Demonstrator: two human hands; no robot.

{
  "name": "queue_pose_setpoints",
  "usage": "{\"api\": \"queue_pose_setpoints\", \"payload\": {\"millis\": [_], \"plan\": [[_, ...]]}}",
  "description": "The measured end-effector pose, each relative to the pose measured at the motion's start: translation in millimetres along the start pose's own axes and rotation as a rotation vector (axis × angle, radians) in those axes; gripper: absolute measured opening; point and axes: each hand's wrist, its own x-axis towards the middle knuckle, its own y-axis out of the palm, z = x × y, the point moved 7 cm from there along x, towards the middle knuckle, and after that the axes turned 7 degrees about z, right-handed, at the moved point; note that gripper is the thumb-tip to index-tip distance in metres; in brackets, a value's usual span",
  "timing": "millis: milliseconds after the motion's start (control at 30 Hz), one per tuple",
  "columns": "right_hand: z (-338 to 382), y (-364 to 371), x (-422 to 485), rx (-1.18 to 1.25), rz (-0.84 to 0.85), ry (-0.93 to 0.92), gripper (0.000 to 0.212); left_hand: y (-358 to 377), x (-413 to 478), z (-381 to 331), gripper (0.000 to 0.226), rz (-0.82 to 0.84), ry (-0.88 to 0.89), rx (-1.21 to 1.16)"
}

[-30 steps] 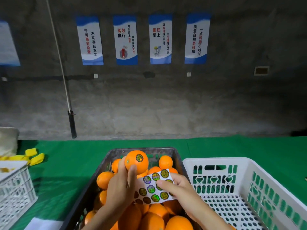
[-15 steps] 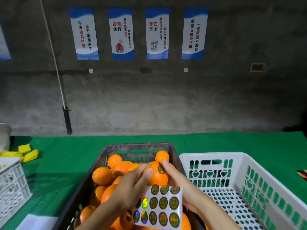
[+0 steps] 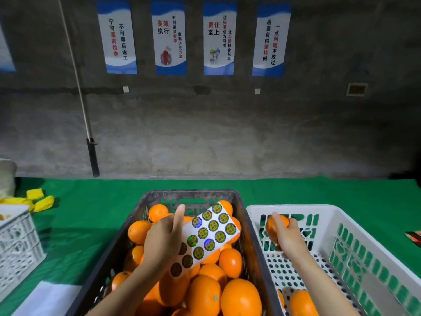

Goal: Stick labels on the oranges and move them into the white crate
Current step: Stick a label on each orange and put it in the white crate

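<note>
Head view. Found fingers [image 3: 278,218] of right hand [image 3: 288,239] curled and clamped on one orange [image 3: 271,226], held inside the white crate [image 3: 296,207], close to its far slotted wall and clear of its perforated floor. Cannot tell whether that orange carries a label; the hand covers most of it. Found left hand [image 3: 164,240] gripping the label sheet [image 3: 209,233] at its lower left part, with thumb [image 3: 179,215] stretched straight up along the sheet's edge and the remaining fingers hidden beneath. Noted sheet tilted up to the right, bearing rows of round labels, several empty spots at the gripped end. Noted sheet held above the dark crate [image 3: 191,193], heaped with unsorted oranges [image 3: 239,297]. Recorded dark crate just beside the white crate, on its left, rims nearly touching. Logged a second orange [image 3: 300,302] on the white crate's floor at the near edge, partly cut off. Recorded both crates standing on green-covered counter [image 3: 91,206]. Logged yellow pieces [image 3: 43,202] and another pale crate [image 3: 18,242] at far left, and four posters [image 3: 169,38] on the grey wall behind
</note>
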Motion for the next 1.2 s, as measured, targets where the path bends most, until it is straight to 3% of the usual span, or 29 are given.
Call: {"api": "queue_pose_setpoints", "payload": {"millis": [100,167,333,467,633,733,833,867,933,1033,1100,1200], "plan": [[-40,3,12,-0.620,0.198,0.194,0.064,1,2,6,0.065,-0.030,-0.005,0.022],[-57,13,16,-0.816,0.293,0.292,0.054,1,1,4,0.064,-0.042,0.041,0.090],[-84,23,16,-1.030,0.396,0.364,0.053,-3,1,7,0.062,-0.071,0.028,0.184],[-97,29,26,-1.079,0.470,0.383,0.071,-5,5,14,0.051,-0.018,-0.014,0.227],[-76,29,24,-1.066,0.369,0.289,0.049,-3,-2,-1,0.063,0.023,0.070,0.287],[-20,15,17,-0.803,0.098,-0.041,0.018,7,-2,-1,0.060,0.120,0.095,0.273],[48,11,-19,-0.079,-0.029,-0.367,0.025,15,-4,-2,0.057,0.198,0.144,0.329],[66,16,-34,0.083,0.016,-0.427,0.019,17,-5,-3,0.057,0.203,0.159,0.355],[88,44,-59,0.161,0.261,-0.483,0.009,16,-6,-6,0.057,0.190,0.175,0.392],[81,88,-82,0.066,0.627,-0.380,0.059,10,-5,-7,0.059,0.116,0.162,0.387],[74,99,-85,0.082,0.683,-0.356,0.066,2,-5,-7,0.059,0.052,0.151,0.367],[71,98,-78,0.283,0.619,-0.321,0.062,-4,-5,-12,0.056,0.002,0.157,0.377]]}}
